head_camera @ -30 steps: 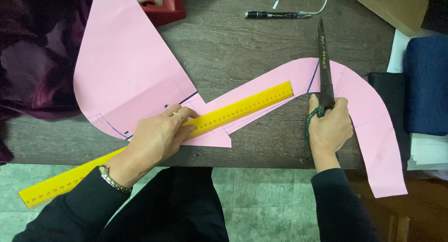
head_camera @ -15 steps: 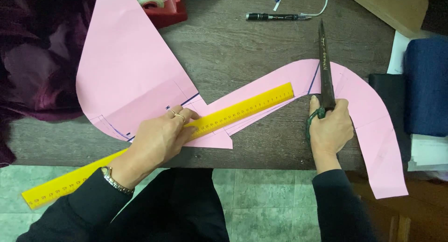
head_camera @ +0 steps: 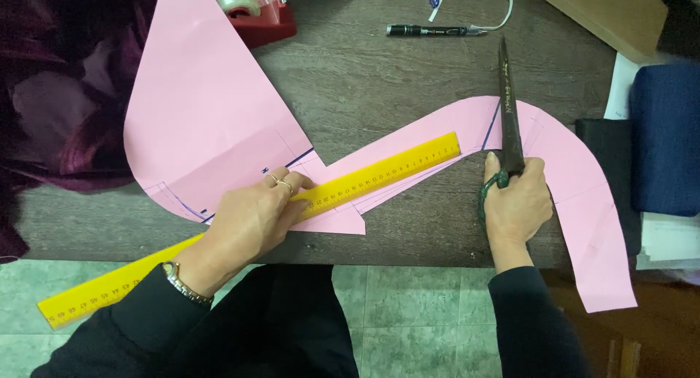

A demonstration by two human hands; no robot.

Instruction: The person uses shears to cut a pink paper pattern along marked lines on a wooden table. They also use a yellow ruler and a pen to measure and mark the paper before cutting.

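Currently the left hand (head_camera: 251,221) presses flat on the ruler (head_camera: 306,199) over the pink paper (head_camera: 211,123) on the worktop (head_camera: 379,79); the right hand (head_camera: 516,203) grips closed scissors (head_camera: 508,108). Keep the ruler pinned, blades along the marked line.

Two bare hands extend from long black sleeves. The left hand (head_camera: 251,217) wears rings on two fingers and a slim metal wristwatch at the cuff. The right hand (head_camera: 516,203) wears no visible jewellery. Dark clothing covers the lap below.
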